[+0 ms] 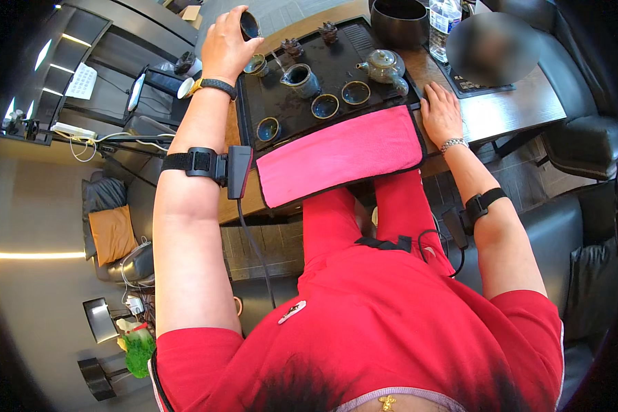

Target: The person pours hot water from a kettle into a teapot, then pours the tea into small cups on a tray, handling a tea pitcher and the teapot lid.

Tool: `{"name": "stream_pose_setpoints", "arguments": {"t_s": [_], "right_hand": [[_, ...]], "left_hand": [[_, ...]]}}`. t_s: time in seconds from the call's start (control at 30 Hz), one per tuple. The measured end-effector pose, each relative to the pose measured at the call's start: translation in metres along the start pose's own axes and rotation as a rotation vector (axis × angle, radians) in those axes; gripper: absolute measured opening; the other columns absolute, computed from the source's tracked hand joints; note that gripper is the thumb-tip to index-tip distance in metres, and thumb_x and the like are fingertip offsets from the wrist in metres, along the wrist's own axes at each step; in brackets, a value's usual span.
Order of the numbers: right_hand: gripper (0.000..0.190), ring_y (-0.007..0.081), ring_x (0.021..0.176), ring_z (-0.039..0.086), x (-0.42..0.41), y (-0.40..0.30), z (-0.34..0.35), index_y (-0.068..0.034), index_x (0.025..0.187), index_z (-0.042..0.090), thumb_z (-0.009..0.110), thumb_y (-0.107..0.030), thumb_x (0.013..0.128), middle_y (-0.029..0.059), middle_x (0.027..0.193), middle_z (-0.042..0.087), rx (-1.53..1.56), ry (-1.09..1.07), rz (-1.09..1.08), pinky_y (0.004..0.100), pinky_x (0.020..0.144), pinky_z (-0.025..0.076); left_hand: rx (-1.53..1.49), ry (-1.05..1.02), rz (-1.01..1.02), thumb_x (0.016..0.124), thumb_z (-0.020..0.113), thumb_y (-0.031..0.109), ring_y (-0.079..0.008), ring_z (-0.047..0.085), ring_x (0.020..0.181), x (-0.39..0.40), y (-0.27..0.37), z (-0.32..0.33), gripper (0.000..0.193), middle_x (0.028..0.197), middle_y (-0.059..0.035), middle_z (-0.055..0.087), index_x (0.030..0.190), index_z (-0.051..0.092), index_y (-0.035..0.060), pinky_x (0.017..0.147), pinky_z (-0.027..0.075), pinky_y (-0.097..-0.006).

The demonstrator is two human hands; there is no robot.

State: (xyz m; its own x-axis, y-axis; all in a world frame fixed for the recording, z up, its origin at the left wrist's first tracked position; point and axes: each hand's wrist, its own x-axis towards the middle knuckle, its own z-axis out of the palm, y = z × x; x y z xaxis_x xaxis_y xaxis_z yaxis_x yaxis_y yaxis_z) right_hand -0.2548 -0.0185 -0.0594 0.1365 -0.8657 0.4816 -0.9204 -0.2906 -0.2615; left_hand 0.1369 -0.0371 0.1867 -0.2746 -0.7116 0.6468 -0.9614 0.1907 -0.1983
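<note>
My left hand (225, 49) is raised over the far left edge of the black tea tray (298, 117). It grips a small dark-glazed teacup (250, 26), which is tilted on its side. Just below that hand stands another teacup (256, 65), beside a blue-grey glazed pitcher (304, 85). Palm down, my right hand (443, 110) rests on the wooden table, to the right of the tray, with nothing in it. Near it is a glazed teapot (385, 66) with its lid on. Three more teacups (325, 106) stand along the tray's near side.
A folded pink towel (340, 154) lies over the tray's near edge. Two small dark figurines (328, 32) stand at the back. Beyond the teapot are a large dark bowl (399, 23) and a plastic water bottle (443, 26). A black panel (466, 85) lies to the right.
</note>
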Motion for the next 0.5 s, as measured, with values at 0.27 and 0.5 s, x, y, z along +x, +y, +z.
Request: {"name": "stream_pose_setpoints", "arguments": {"t_s": [0.27, 0.5], "right_hand": [[0.041, 0.0259, 0.134, 0.047, 0.001, 0.000, 0.000, -0.006, 0.132, 0.058, 0.052, -0.028, 0.098, 0.0108, 0.140, 0.055, 0.000, -0.003, 0.002, 0.0417, 0.115, 0.031], [0.040, 0.0257, 0.134, 0.047, 0.000, 0.001, 0.001, -0.007, 0.132, 0.058, 0.051, -0.028, 0.098, 0.0104, 0.140, 0.055, 0.007, 0.002, 0.001, 0.0416, 0.115, 0.030]], "left_hand": [[0.045, -0.084, -0.048, 0.069, 0.086, 0.030, -0.0358, 0.066, 0.101, -0.019, 0.021, 0.005, 0.062, 0.110, -0.0125, 0.065, 0.121, 0.054, 0.0144, 0.081, 0.056, -0.0447], [-0.175, -0.234, -0.333, 0.068, 0.084, 0.032, -0.0357, 0.065, 0.104, -0.067, 0.021, 0.038, 0.071, 0.115, -0.0184, 0.062, 0.128, 0.052, 0.0105, 0.089, 0.054, -0.0445]]}}
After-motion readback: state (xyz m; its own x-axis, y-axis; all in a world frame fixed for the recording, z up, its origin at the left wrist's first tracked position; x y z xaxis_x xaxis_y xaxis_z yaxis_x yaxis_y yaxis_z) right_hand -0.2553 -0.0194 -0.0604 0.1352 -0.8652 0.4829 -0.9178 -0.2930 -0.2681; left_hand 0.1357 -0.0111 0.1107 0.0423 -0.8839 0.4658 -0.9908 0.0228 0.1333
